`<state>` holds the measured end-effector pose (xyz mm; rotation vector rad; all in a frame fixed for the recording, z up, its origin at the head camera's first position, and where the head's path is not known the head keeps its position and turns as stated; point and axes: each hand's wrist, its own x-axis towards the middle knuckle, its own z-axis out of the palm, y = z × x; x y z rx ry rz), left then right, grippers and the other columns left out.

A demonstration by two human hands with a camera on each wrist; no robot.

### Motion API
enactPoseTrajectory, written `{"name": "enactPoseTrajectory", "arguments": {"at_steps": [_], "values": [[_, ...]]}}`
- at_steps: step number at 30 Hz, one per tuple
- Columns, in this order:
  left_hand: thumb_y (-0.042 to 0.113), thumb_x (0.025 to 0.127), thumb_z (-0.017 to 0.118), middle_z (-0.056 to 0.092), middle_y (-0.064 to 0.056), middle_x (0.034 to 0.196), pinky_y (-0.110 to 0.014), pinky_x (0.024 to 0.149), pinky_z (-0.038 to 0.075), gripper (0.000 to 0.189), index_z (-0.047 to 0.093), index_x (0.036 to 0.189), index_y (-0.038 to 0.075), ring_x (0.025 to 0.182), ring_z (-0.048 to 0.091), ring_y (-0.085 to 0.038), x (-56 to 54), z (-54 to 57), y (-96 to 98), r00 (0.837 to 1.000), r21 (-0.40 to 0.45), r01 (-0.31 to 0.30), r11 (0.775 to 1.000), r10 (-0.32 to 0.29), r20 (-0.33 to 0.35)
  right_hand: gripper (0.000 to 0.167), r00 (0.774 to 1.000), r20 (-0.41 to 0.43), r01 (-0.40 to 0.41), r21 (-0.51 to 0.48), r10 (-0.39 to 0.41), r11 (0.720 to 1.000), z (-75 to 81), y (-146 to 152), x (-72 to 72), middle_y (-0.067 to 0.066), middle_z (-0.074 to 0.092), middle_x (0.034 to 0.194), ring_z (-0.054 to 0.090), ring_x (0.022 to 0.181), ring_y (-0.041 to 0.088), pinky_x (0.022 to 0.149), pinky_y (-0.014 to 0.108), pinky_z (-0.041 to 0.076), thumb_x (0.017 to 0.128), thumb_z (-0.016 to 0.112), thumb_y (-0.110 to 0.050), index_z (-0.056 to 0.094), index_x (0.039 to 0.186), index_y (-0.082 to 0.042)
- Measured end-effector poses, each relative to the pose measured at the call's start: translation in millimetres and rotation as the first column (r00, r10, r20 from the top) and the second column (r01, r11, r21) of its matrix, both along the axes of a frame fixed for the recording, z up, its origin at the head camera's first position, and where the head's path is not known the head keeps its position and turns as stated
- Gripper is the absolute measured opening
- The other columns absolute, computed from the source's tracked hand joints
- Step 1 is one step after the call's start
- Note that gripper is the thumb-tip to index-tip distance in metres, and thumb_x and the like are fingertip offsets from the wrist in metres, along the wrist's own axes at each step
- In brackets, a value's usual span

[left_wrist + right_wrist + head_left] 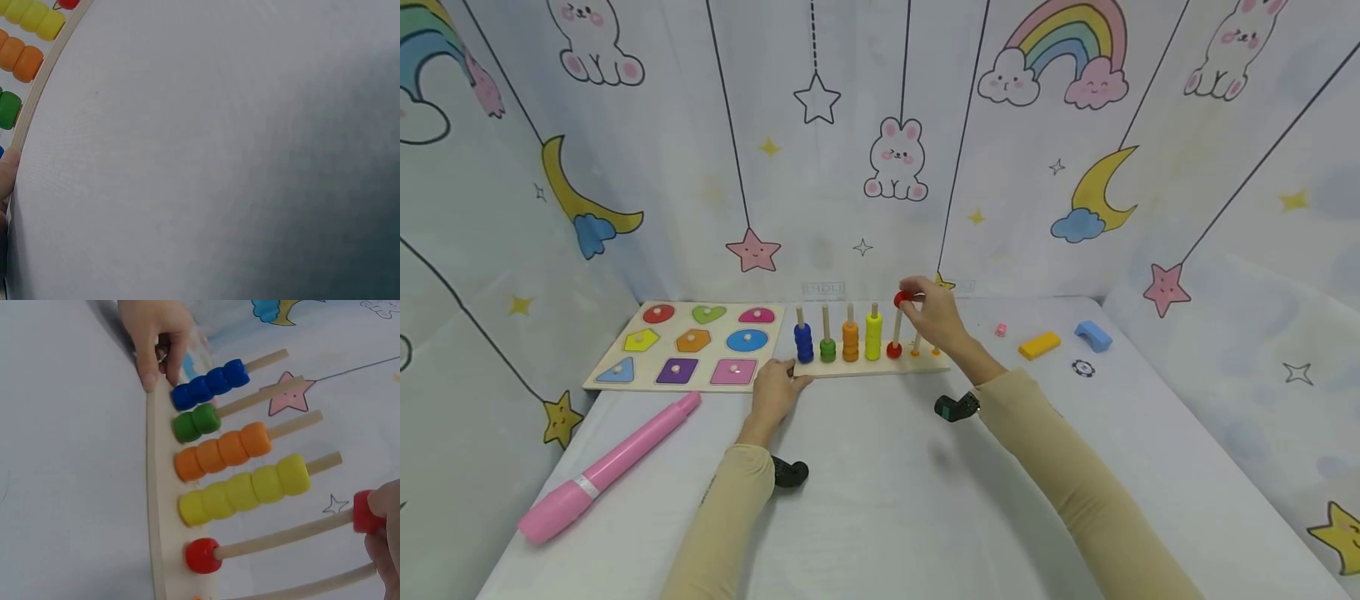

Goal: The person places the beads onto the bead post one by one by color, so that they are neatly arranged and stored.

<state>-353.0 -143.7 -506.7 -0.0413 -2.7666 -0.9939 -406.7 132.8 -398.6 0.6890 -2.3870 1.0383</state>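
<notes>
A wooden bead stacker (874,371) stands on the table, its upright pegs holding blue beads (209,384), green beads (197,422), orange beads (223,450) and yellow beads (244,489). My right hand (936,315) pinches a red bead (365,511) between thumb and fingers at the top of the fifth peg. Lower on that same peg, another red bead (204,555) sits at the base. At the board's left end, my left hand (772,393) grips the base edge, thumb in front. Only a sliver of that hand (6,178) shows in the left wrist view.
Left of the stacker lies a shape puzzle board (617,380), with a pink tube-like toy (632,450) before it. On the right are a yellow block (1040,345), a blue arch block (1093,336), a small round black-and-white piece (1083,367) and a tiny pink piece (1001,330).
</notes>
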Motion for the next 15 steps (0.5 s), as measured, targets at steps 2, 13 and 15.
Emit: {"name": "enactPoseTrajectory", "arguments": {"at_steps": [2, 13, 15], "values": [[0.026, 0.085, 0.072, 0.06, -0.021, 0.1, -0.042, 0.08, 0.046, 0.055, 0.056, 0.123, -0.01, 0.088, 0.053, -0.028, 0.0, 0.5, 0.2, 1.0, -0.002, 0.002, 1.0, -0.002, -0.004, 0.028, 1.0, -0.009, 0.006, 0.004, -0.006, 1.0, 1.1, 0.7, 1.6, 0.014, 0.063, 0.11, 0.06, 0.101, 0.023, 0.087, 0.028, 0.048, 0.087, 0.064, 0.002, 0.059, 0.114, 0.003], [0.026, 0.085, 0.071, 0.06, -0.023, 0.102, -0.042, 0.081, 0.046, 0.055, 0.055, 0.123, -0.011, 0.091, 0.055, -0.03, -1.5, 0.8, -2.6, 1.0, -0.014, -0.004, 1.0, 0.004, -0.005, 0.019, 0.996, -0.039, -0.085, -0.11, 0.081, 0.99, -12.1, 18.5, 19.5, 0.014, 0.064, 0.103, 0.061, 0.097, 0.022, 0.085, 0.029, 0.05, 0.087, 0.06, 0.004, 0.061, 0.106, 0.002], [0.026, 0.086, 0.071, 0.061, -0.024, 0.103, -0.043, 0.081, 0.046, 0.055, 0.055, 0.123, -0.011, 0.092, 0.055, -0.031, -0.6, 1.5, -3.3, 1.0, -0.013, 0.001, 1.0, -0.001, -0.007, 0.02, 0.996, -0.02, -0.092, -0.101, 0.091, 0.991, -20.9, 25.5, 25.2, 0.013, 0.065, 0.103, 0.061, 0.097, 0.021, 0.084, 0.03, 0.05, 0.087, 0.061, 0.004, 0.062, 0.106, 0.002]]}}
